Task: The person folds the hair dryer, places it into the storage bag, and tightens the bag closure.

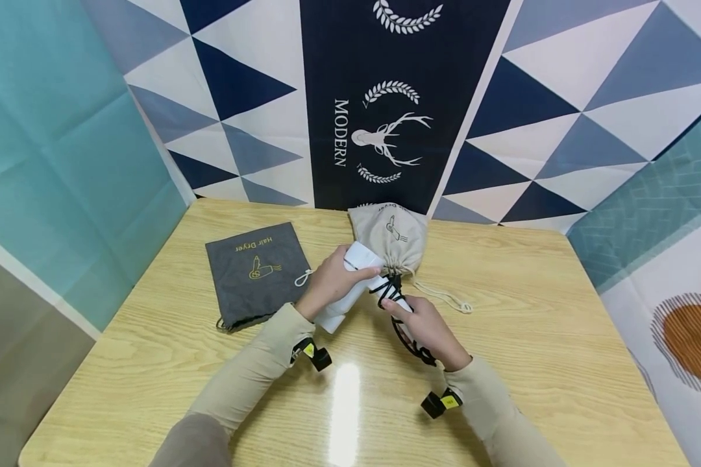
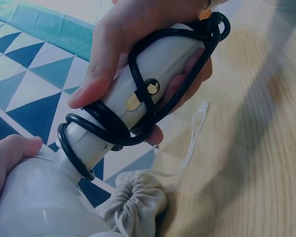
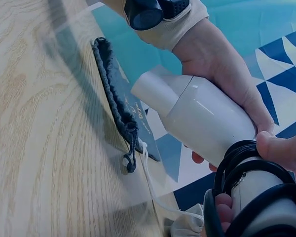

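Both hands hold a white hair dryer (image 1: 356, 295) above the table. My left hand (image 1: 334, 280) grips its barrel near the head, with the nozzle pointing down and left in the head view. My right hand (image 1: 429, 324) grips the handle (image 2: 163, 64), thumb along the top. A black cord (image 2: 138, 133) is wound in several loops around that handle, partly under the right fingers. Just beyond the dryer lies a beige drawstring bag (image 1: 394, 230) with a dryer print, its neck gathered. Left of the left hand lies a flat grey drawstring bag (image 1: 257, 272) marked Hair Dryer.
The wooden table (image 1: 531, 311) meets a patterned cloth wall (image 1: 374, 97) at the back and a teal cloth (image 1: 64, 162) on the left. The beige bag's white string (image 1: 444, 297) trails right. A white cord loop (image 1: 304, 277) lies by the grey bag.
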`<state>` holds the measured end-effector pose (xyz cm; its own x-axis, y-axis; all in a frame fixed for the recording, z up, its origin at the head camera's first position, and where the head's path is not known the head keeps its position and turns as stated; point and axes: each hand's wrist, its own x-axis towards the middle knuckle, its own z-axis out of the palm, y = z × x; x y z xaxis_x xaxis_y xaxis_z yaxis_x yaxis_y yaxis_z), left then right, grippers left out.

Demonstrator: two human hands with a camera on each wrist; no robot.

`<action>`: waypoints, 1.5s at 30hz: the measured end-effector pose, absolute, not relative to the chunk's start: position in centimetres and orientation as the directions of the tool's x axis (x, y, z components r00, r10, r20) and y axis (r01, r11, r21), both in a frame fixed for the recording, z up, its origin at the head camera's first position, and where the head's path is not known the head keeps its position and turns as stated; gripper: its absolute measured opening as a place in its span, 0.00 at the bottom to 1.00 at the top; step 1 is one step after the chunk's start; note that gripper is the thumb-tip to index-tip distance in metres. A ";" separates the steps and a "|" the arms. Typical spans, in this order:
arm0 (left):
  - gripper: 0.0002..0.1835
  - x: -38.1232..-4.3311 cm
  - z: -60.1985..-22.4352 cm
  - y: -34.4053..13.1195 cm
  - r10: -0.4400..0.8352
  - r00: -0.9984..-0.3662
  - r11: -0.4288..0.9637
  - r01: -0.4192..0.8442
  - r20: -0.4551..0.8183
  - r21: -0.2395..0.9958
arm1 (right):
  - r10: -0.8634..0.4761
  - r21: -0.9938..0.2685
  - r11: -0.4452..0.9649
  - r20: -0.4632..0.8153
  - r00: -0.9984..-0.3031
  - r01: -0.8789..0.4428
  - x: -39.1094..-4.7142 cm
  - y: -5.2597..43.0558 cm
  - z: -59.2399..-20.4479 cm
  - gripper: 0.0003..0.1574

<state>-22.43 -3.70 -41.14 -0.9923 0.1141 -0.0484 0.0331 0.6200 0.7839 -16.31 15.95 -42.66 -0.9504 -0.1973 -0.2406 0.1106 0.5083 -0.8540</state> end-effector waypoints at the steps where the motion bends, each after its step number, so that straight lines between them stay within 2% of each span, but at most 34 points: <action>1: 0.45 -22.4 -41.2 -3.7 0.108 -0.993 0.617 0.029 -0.049 0.786 | -0.197 -0.856 0.505 -0.242 -0.950 0.113 -16.3 15.9 -42.7 0.31; 16: 0.47 -22.0 -41.0 -3.1 0.036 -0.998 0.580 -0.016 -0.046 0.815 | -0.157 -0.857 0.501 -0.227 -0.961 0.120 -16.6 16.2 -42.4 0.31; 26: 0.45 -21.6 -42.3 -1.2 -0.077 -0.994 0.433 -0.098 -0.071 0.896 | 0.022 -0.912 0.390 -0.128 -0.992 0.126 -16.6 14.6 -43.7 0.31; 45: 0.45 -21.2 -43.4 -1.4 -0.081 -0.993 0.349 -0.110 -0.087 0.931 | 0.025 -0.866 0.485 -0.127 -0.992 0.123 -16.8 14.3 -44.0 0.29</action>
